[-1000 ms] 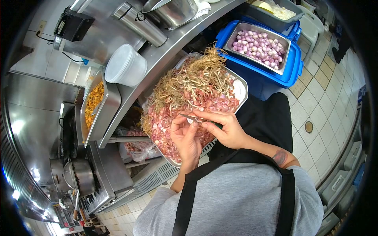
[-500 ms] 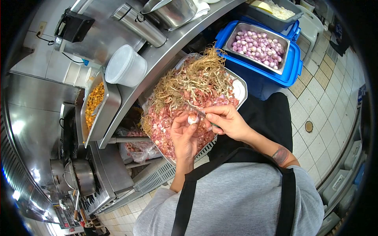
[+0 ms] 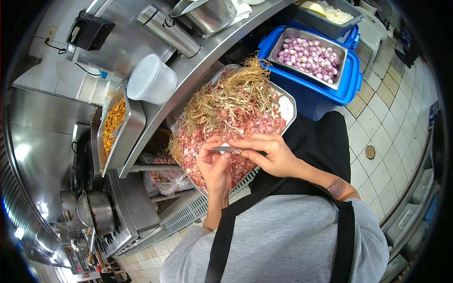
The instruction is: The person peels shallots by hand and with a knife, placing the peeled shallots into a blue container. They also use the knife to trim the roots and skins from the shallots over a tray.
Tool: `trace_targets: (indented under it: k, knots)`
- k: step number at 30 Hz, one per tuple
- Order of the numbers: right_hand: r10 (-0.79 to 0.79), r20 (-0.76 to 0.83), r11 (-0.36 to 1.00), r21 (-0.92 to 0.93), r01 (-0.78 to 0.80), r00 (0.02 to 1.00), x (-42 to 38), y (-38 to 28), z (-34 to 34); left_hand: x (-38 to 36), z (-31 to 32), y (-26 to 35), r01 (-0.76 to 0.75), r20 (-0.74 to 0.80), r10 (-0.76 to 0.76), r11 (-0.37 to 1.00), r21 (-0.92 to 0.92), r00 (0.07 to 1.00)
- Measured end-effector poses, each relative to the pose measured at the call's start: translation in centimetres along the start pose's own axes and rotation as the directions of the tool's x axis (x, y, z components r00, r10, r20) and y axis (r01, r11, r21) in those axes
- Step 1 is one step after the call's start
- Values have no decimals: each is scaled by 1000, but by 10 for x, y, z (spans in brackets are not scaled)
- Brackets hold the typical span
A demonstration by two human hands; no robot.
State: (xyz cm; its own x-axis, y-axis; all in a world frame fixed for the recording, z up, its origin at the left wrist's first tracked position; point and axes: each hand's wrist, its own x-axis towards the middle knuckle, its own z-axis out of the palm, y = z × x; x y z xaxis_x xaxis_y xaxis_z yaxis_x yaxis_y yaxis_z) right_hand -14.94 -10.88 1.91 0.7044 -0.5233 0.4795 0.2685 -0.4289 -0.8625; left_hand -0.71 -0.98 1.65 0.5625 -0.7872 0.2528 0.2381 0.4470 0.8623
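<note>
My left hand (image 3: 214, 162) pinches a small pale shallot (image 3: 225, 145), mostly hidden by its fingers and the blade. In my right hand (image 3: 266, 150) is a small knife (image 3: 221, 148), its blade lying across the shallot and pointing left. Both hands meet over a large tray (image 3: 293, 106) heaped with reddish shallots and skins (image 3: 198, 141). Tangled dry roots and stalks (image 3: 226, 101) cover the far side of that heap. To the upper right, a steel pan (image 3: 336, 84) holds many peeled purple shallots (image 3: 309, 56).
The steel pan rests on a blue lidded box (image 3: 351, 85). Behind it is a grey tub (image 3: 330, 29) of white chopped food. Along the left runs a steel counter (image 3: 188, 70) with a white plastic bucket (image 3: 163, 85) and a pan of orange-yellow pieces (image 3: 134, 125).
The knife has swung so its blade now lies flat across the shallot, pointing left. My right hand has turned and shifted slightly down; my left hand has moved a little left, its fingers closer around the shallot.
</note>
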Motion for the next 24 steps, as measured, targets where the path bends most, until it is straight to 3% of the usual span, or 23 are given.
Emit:
trace_targets:
  k: [5, 6, 8, 9, 12, 13, 16, 18, 20, 22, 24]
  knots:
    - [-120, -126, 986, 99, 133, 985, 1, 10, 8, -1, 2, 2, 2, 27, -3, 999, 34, 1000]
    - [48, -42, 962, 272, -35, 998, 0, 9, 5, -1, 2, 2, 7, 36, -8, 1000, 27, 999]
    - [324, 199, 754, 535, -380, 925, -2, 4, -4, -1, 3, 2, 21, 53, -22, 1000, 13, 998]
    - [289, 182, 686, 646, -336, 940, -2, 7, -3, -1, 3, 2, 51, 41, -50, 999, -19, 998]
    - [383, 25, 681, 667, -301, 923, 4, 10, -3, -3, 3, 1, 126, 26, -124, 985, -118, 992]
    - [336, -34, 767, 590, -253, 941, 4, 16, -5, -3, 3, 2, 141, 34, -137, 978, -152, 990]
    - [386, -129, 800, 541, -261, 914, 2, 22, -3, -1, 4, 2, 191, 40, -187, 956, -222, 982]
    - [215, -197, 902, 415, -117, 956, 3, 28, 6, 0, 2, -1, 220, 18, -224, 938, -266, 974]
    - [198, -137, 895, 428, -123, 971, 1, 24, 9, 0, -3, -5, 241, -20, -260, 917, -318, 965]
    - [317, 52, 778, 557, -291, 947, -1, 7, 4, 1, -1, -6, 225, 9, -233, 928, -298, 973]
    - [288, 156, 792, 516, -327, 945, -1, 8, 1, 2, 0, -5, 208, 6, -216, 935, -286, 976]
